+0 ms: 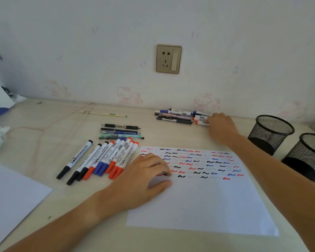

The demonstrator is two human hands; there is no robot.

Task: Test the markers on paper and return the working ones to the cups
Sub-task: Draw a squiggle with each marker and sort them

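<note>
Grip: right hand (221, 127) fingers curl onto a red-capped marker (201, 123) at far pile, left hand (149, 176) flat on paper (207, 202); marker prob light, stiff, slick plastic w/ tendency to roll — pinch mid-barrel.

Pale wall (225, 42) fills upper half of frame, printed with faint pink cartoon cats along its lower edge. Gold-framed socket plate (169, 59) at upper centre. Light wood-grain desk (62, 128) spans lower half. Lighting soft, even.

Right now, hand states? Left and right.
Left hand: open, resting on the test paper, holding nothing.
Right hand: fingers on a red-capped marker in the far pile; grip cannot be told.
</note>
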